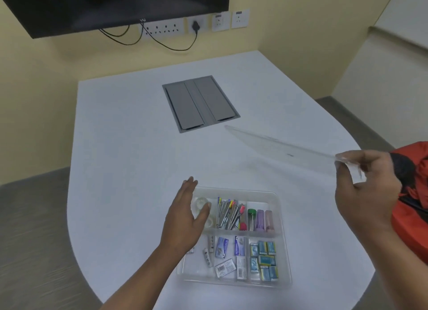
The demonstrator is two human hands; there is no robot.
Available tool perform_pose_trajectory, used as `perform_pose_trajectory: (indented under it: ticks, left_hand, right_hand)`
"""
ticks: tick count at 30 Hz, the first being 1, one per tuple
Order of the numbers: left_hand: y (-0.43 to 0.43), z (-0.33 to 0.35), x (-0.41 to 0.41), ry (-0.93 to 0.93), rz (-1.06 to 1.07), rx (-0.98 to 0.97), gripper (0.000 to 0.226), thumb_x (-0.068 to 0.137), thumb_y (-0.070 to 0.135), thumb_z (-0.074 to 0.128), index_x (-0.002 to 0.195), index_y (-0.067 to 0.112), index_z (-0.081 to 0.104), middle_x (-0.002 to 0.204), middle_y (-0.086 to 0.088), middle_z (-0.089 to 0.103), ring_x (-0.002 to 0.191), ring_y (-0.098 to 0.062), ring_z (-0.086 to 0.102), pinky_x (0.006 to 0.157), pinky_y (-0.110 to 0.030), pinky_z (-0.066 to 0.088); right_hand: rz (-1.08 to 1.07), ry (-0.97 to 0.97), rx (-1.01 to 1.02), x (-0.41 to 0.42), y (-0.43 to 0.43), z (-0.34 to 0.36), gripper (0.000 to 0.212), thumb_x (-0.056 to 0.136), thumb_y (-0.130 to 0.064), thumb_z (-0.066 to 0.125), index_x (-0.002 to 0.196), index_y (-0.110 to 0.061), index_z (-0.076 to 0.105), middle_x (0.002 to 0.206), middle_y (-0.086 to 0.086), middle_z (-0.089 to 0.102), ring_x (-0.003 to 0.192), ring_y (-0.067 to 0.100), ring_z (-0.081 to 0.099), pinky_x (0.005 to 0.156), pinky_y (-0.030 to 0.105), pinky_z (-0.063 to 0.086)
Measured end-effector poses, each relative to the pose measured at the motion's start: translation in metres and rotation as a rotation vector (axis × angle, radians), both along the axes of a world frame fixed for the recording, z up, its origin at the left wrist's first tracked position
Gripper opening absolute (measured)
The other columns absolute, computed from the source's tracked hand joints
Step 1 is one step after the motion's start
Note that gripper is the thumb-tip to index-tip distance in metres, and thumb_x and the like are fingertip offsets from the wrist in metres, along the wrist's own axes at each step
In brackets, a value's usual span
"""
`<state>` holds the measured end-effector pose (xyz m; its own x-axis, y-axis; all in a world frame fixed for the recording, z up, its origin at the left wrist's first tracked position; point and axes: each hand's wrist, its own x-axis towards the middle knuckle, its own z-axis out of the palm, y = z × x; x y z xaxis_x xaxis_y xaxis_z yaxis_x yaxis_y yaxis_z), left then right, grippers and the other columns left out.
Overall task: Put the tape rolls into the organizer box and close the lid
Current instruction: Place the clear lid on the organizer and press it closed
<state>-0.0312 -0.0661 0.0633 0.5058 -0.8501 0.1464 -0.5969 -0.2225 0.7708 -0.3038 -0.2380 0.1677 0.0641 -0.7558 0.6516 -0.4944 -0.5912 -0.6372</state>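
Tape rolls (201, 204), clear and round, lay in the far-left compartment of the clear plastic organizer box (281, 217) on the white table (129, 129), partly hidden behind the left hand (185, 219), which hovered flat and open over that corner with nothing in it. The right hand (363, 182) pinched one end of the transparent plastic lid (278, 143) between thumb and fingers, holding it raised above the table to the right of the uncovered box. Pens, small tubes and little packets filled the other compartments.
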Motion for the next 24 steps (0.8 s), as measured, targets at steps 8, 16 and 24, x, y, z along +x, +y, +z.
perform_pose_trajectory:
  ticks: [8,16,24]
  left_hand:
    - [-0.006,0.023,0.026,0.273,0.126,-0.041,0.061,0.096,0.037,0.050,0.149,0.028,0.022,0.151,0.014,0.027,0.135,-0.002,0.028,0.112,-0.026,0.024]
    - [0.012,0.011,0.036,0.449,0.133,0.064,0.023,0.089,0.019,0.066,0.109,0.029,0.065,0.091,0.005,0.071,0.089,-0.006,0.067,0.090,-0.030,0.051]
    - [0.038,-0.016,0.036,0.306,0.207,0.340,0.013,0.087,0.025,0.063,0.079,0.021,0.072,0.066,0.000,0.069,0.067,-0.022,0.068,0.072,-0.041,0.058]
  right_hand:
    - [0.312,-0.601,0.236,0.020,0.001,0.025,0.038,0.084,-0.002,0.067,0.103,-0.034,0.059,0.100,0.000,0.073,0.091,0.020,0.069,0.083,0.027,0.054]
    - [0.214,-0.665,0.607,0.030,0.004,-0.020,0.030,0.091,0.002,0.062,0.101,-0.027,0.065,0.096,-0.003,0.074,0.086,0.012,0.069,0.083,0.022,0.056]
    - [0.087,-0.006,0.644,0.027,0.015,-0.082,0.051,0.091,-0.013,0.066,0.136,-0.031,0.050,0.115,-0.013,0.063,0.084,0.011,0.063,0.078,0.029,0.050]
